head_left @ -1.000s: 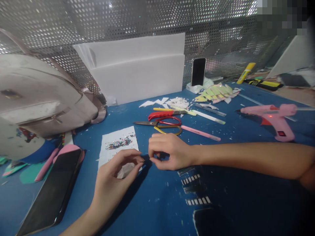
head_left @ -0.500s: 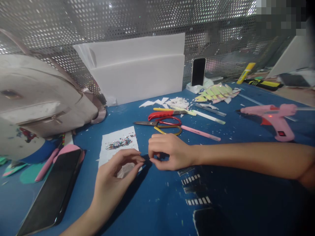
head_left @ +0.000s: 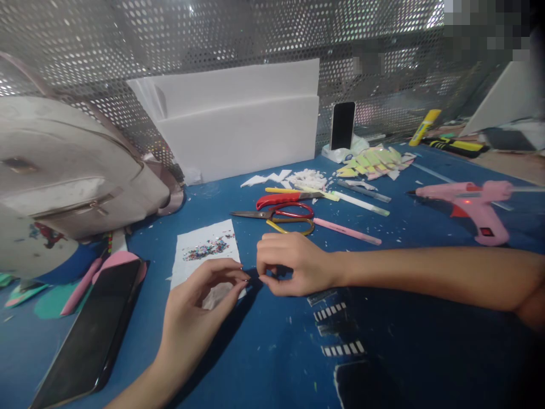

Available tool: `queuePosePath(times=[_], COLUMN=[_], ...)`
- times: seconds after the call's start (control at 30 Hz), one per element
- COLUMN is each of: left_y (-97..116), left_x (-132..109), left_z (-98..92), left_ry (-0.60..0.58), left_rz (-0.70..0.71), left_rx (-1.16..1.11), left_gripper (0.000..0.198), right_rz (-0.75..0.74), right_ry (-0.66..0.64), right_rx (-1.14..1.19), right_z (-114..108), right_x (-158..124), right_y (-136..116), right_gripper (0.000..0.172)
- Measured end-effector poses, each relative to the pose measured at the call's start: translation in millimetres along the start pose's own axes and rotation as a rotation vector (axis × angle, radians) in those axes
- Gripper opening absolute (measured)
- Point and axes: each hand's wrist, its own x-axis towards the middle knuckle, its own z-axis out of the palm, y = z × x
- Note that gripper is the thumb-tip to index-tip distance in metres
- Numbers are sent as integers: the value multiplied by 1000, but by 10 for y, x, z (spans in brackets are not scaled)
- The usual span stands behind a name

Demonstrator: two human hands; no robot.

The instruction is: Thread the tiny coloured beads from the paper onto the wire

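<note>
- Left hand (head_left: 204, 301) and right hand (head_left: 296, 264) barely moved; a glint (head_left: 247, 279) appeared by left thumb.
- Hands nearly meet, fingertips pinched; gripping anything, cannot tell.
- Paper (head_left: 181, 270): partly behind left hand.
- Sequins (head_left: 207, 249): on paper.
- Seemingly fine fingertip work; calls for steadiness.

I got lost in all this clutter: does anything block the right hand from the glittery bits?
Partly: in this view, the left hand covers the white paper's near side. Past its fingers, nothing visible stands between the right hand and the glittery bits.
</note>
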Motion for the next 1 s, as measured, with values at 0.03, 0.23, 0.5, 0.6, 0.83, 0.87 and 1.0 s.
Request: queuePosePath(times=[0.03, 0.23, 0.5, 0.6, 0.83, 0.87, 1.0], left_y=[6, 5, 19, 12, -3, -2, -1], left_x=[1, 2, 0, -3, -1, 0, 0], left_z=[4, 12, 21, 17, -2, -1, 8], left_ry=[4, 8, 11, 14, -11, -16, -37], left_rz=[-3, -8, -15, -14, 2, 8, 40], left_rx=[-3, -21, -15, -12, 15, 25, 76], left_gripper=[19, 18, 17, 17, 17, 17, 18], right_rz=[1, 4, 5, 3, -13, -16, -26], right_ry=[5, 9, 19, 15, 2, -2, -24], right_rx=[-1, -9, 1, -3, 1, 3, -1], right_z=[0, -1, 4, 6, 10, 11, 16], right_x=[1, -8, -3, 3, 5, 3, 0], right_y=[-2, -3, 4, 2, -1, 2, 15], right_gripper=[9, 9, 8, 9, 8, 8, 8])
